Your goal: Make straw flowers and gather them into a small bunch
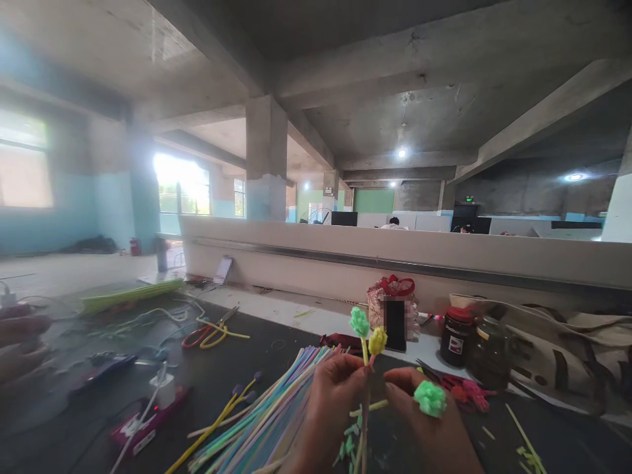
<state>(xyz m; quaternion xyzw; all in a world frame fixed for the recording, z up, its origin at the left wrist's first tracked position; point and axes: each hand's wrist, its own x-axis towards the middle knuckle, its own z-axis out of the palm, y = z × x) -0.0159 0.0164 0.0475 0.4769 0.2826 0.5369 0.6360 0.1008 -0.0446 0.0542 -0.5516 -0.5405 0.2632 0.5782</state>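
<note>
Head view, landmark = long fan of pastel plastic straws lying on dark worktop. Left hand, just right of fan's far end: fingers pressed together, pinching thin stems topped w/ green fuzzy pom-pom flower and yellow fuzzy pom-pom flower, both upright above the fan. Right hand, further right, fingertips meeting the same stems; bright green pom-pom at its knuckles, hold on it unclear. Left of fan: yellow stem w/ purple tips, pink-and-white power strip, red-handled scissors. Behind fan: black phone against wrapped gift pack w/ red ribbon. Right of fan, well apart: two dark jars. Far left edge: another person's blurred hand.
</note>
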